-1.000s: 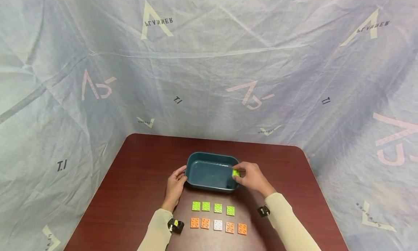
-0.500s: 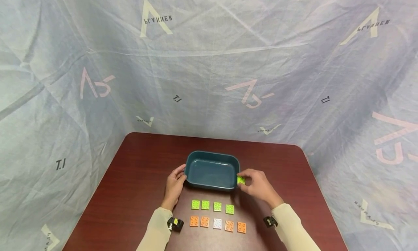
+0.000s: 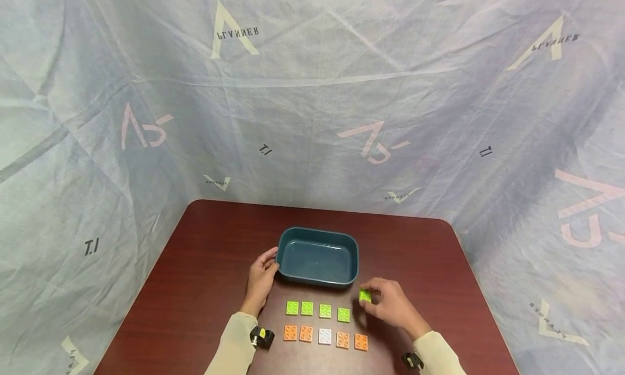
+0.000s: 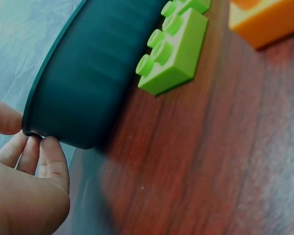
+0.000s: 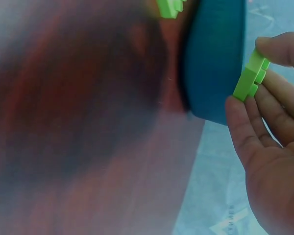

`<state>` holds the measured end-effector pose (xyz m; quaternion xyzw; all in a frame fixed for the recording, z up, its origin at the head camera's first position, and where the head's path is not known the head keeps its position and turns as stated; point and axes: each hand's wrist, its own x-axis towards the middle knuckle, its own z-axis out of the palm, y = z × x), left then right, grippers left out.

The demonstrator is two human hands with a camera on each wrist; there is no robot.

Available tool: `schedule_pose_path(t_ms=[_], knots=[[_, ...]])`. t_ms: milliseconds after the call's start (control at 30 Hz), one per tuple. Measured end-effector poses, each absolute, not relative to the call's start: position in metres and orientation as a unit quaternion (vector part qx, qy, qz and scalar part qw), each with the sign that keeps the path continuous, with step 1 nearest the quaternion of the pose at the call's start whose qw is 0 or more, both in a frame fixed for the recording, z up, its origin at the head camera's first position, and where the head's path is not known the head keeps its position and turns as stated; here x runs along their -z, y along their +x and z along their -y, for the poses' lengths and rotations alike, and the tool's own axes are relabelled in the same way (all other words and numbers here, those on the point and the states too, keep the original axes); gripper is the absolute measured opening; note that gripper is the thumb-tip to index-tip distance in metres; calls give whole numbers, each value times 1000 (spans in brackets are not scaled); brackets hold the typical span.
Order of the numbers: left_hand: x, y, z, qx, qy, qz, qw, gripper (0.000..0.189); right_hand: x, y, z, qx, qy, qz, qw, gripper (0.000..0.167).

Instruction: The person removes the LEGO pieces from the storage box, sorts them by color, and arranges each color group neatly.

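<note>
A dark teal plastic bin [image 3: 317, 281] stands on the table with nothing visible inside it. At its left end my left hand [image 3: 260, 280] grips the rim; in the left wrist view the fingertips [image 4: 50, 147] sit under that rim. My right hand [image 3: 390, 304], off the bin's near right corner, pinches a lime green toy brick [image 3: 364, 296] by its edges. The right wrist view shows this held brick [image 5: 251, 78] between thumb and fingers, studs toward the palm. In front of the bin lies a row of several green bricks [image 3: 325, 311].
Closer to me is a second row: several orange bricks [image 3: 343, 340] with one white brick [image 3: 325, 336] among them. The dark red table [image 3: 210, 255] is bounded by hanging printed grey cloth [image 3: 312, 120] at the back and sides.
My right hand has carried the green brick from over the bin's right end out past its rim and nearer to me. The left hand stays at the bin, and the rows are unchanged.
</note>
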<state>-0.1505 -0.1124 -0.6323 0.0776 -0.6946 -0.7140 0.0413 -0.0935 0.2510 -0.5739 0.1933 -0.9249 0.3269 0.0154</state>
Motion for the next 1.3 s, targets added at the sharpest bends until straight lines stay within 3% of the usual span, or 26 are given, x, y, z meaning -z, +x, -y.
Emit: schedule_pose_path(t_ms=[267,1300], knots=[[632,-151,112,704,77,705,37,47,593,-86,-251,-329,173,928,-22,30],[629,-154,114,696,79,713,33,46,623,-76,-242,-269,217,938,4,33]])
